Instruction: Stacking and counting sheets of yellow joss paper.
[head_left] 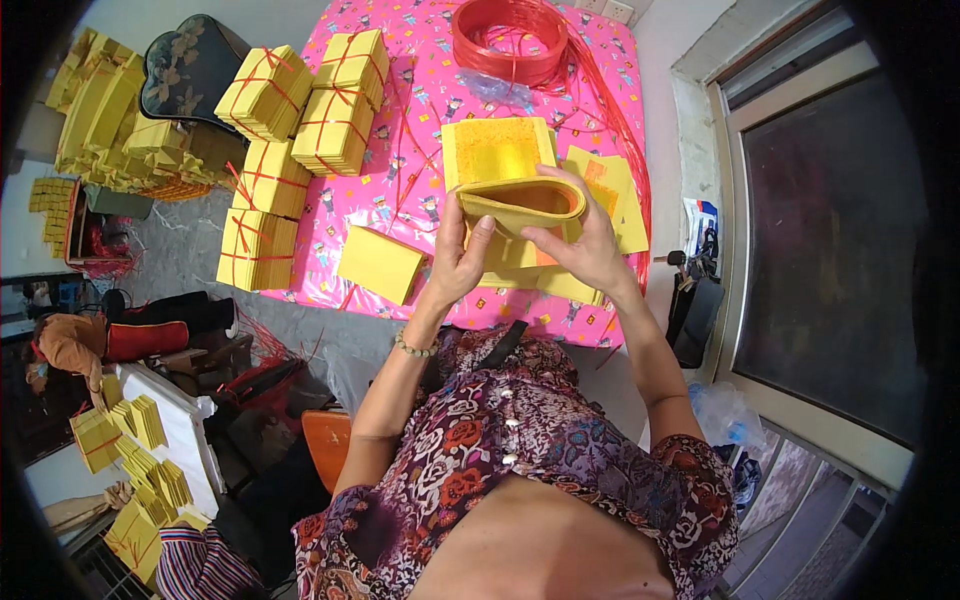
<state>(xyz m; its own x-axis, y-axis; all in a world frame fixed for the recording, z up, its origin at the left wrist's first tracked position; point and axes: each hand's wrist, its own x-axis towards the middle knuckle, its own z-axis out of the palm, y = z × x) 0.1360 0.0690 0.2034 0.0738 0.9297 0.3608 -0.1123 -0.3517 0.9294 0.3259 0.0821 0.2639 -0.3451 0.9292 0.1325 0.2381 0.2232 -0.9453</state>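
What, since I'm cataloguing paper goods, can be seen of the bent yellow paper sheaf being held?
The bent yellow paper sheaf seems made of many thin layers. It curves into an open loop, rounded on the right and narrowing on the left, orange-tinted inside. The person's left grip holds its narrow end, the right grip its rounded end, over the pink cartoon-printed table cover. What its underside touches is hidden.
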